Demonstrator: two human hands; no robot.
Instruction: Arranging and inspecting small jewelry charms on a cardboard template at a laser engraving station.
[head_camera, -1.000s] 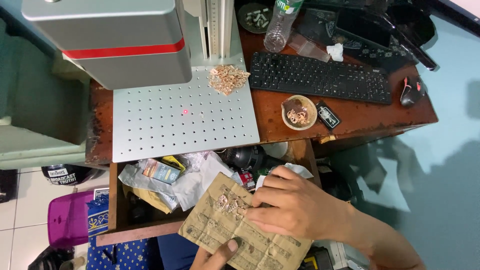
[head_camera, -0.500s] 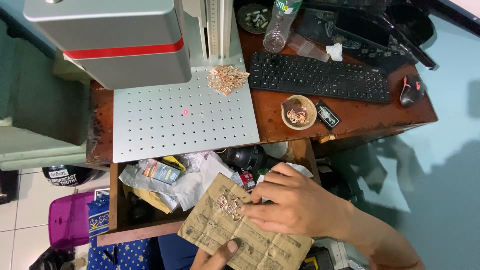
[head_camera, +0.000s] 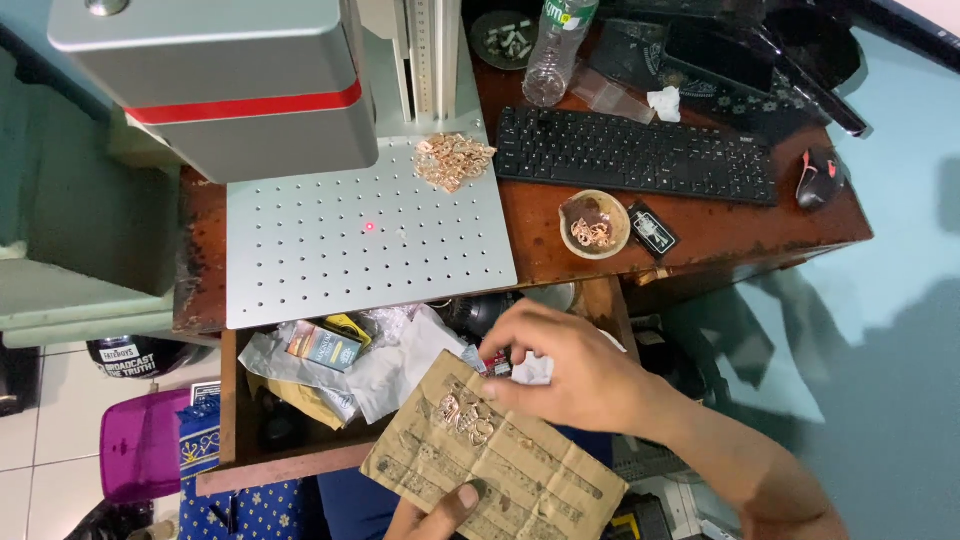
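Two hands are at work in the head view, both low in the frame. My left hand (head_camera: 432, 512) grips the near edge of a creased brown paper sheet (head_camera: 500, 465) from below, thumb pressed on top, holding it flat above my lap in front of the open drawer (head_camera: 290, 400). My right hand (head_camera: 570, 375) reaches over the sheet from the right, fingers curled narrow, the fingertips (head_camera: 497, 392) touching a small cluster of gold-coloured rings (head_camera: 463, 413) that lies on the sheet's upper part. I cannot tell whether a ring is pinched between the fingers.

Beyond the sheet, the drawer is stuffed with crumpled plastic bags and a small printed box (head_camera: 322, 345). Above it stands the brown worktop (head_camera: 720, 230), carrying a perforated grey metal plate (head_camera: 330, 270) with a red light dot (head_camera: 370, 227) on it. A grey machine head with a red stripe (head_camera: 230, 80) hangs over the plate's left part. At the plate's far right corner lies a heap of gold-coloured pieces (head_camera: 453, 158). To the right sit a black keyboard (head_camera: 635, 155), a small round bowl (head_camera: 594, 224) holding more pieces, a black mouse (head_camera: 820, 178) and a clear plastic bottle (head_camera: 558, 50).
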